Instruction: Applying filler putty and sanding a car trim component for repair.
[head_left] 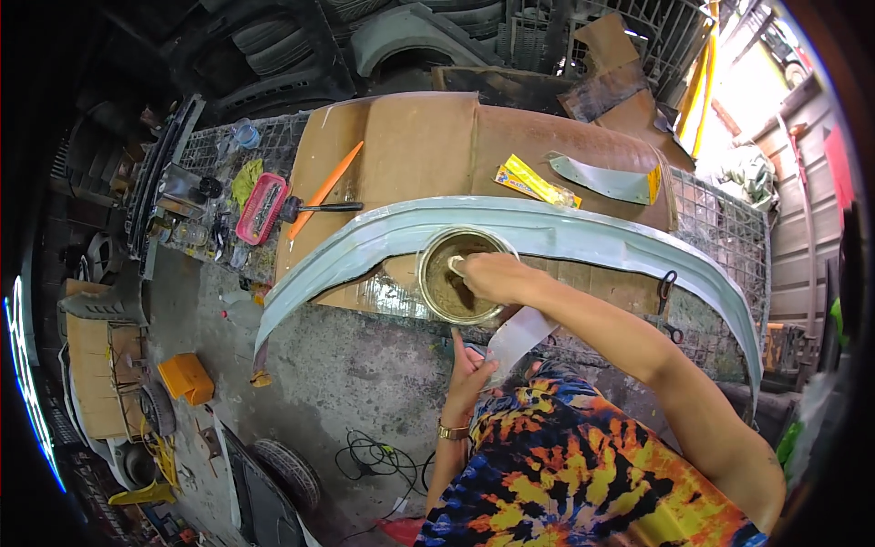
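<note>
An open round tin [432, 299] of grey-brown paste stands at the inner edge of a long, curved, pale blue car bumper [392, 224]. Over the tin's mouth is my right hand [497, 277], its fingers closed on a small whitish tool [456, 265] that reaches into the paste; its lower part is hard to make out. Just below, at the bench's near edge, my left hand [469, 374] grips a flat, pale grey sheet [521, 339], which slants up to the right beneath my right forearm. Part of the left fingers is hidden behind that sheet.
Brown cardboard [419, 137] covers the mesh-topped bench. On it lie an orange strip [328, 187], a yellow packet [536, 182] and a curved pale piece [606, 180]. Scissors [667, 290] rest at right, a pink basket [262, 210] at left. Black cable [378, 456] coils on the floor.
</note>
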{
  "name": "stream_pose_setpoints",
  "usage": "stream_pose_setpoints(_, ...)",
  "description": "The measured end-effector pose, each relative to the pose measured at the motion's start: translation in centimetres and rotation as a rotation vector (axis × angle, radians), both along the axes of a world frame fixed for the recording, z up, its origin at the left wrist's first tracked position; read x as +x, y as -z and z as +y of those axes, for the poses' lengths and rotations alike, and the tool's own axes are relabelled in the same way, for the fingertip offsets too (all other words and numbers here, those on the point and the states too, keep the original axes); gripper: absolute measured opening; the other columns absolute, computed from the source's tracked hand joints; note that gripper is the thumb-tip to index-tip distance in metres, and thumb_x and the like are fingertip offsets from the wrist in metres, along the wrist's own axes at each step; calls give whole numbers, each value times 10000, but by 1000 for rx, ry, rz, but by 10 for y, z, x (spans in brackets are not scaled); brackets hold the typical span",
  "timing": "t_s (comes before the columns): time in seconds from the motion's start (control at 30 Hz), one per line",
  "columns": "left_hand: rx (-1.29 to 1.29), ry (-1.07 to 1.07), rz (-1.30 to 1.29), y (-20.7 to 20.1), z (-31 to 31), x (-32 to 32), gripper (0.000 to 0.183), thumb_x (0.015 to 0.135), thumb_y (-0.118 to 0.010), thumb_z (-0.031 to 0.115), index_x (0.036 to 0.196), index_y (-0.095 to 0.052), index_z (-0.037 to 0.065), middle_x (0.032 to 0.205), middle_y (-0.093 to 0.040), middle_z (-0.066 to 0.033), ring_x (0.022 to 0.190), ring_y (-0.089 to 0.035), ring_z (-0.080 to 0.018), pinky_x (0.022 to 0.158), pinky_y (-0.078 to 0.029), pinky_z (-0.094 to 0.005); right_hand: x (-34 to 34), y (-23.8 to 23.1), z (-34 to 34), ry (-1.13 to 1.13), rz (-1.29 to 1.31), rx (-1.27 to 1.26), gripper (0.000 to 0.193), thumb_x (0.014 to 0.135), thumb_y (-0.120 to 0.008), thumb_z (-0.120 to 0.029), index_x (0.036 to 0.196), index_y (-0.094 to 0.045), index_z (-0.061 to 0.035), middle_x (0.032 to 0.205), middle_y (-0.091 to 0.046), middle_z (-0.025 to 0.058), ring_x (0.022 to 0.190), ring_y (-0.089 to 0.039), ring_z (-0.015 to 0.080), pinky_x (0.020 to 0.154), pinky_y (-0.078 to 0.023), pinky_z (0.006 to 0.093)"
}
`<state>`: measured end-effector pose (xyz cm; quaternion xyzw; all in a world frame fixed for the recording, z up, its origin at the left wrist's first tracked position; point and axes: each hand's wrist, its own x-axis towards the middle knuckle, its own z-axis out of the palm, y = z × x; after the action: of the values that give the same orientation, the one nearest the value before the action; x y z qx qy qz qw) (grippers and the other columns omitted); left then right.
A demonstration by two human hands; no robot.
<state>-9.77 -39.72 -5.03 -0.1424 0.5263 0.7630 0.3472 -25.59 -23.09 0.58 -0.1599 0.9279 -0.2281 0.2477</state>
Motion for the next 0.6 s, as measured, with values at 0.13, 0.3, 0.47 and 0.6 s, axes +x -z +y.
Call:
stream_pose_setpoints(0.13, 20, 59, -45, -5, 2, -18, 1053, 884, -566, -14, 1467, 290, 177, 1165, -563, -201, 701, -637, -161, 484, -549, -284, -52, 87, -35, -349, -280, 540, 309, 805, -666, -212, 1074, -720, -70, 1060, -717, 97, 983, -690, 267, 775, -555, 405)
stream_pose_setpoints(0.3, 79, 67, 13, 18, 3, -15, 1032, 906, -539, -44, 1463, 302, 173, 1123, -604, -160, 741, -634, -134, 569, -543, -265, -51, 137, -42, -577, -152, 852, 290, 813, -674, -245, 1084, -736, -163, 1064, -721, 37, 978, -689, 217, 759, -565, 364)
stream_pose_setpoints(0.47, 62, 112, -7, 7, 5, -13, 1007, 931, -520, -29, 1455, 320, 154, 1059, -646, -135, 771, -590, -95, 652, -472, -213, -52, 131, -40, -641, -412, 796, 306, 753, -724, -213, 1037, -748, -103, 1062, -716, 117, 987, -687, 270, 766, -549, 427)
stream_pose_setpoints(0.6, 27, 113, 69, 7, 9, -11, 999, 938, -519, -15, 1456, 319, 154, 1047, -652, -127, 784, -562, -82, 644, -455, -215, -63, 132, -32, -523, -396, 715, 339, 739, -734, -246, 1035, -743, -81, 1033, -721, 111, 990, -684, 281, 783, -544, 428)
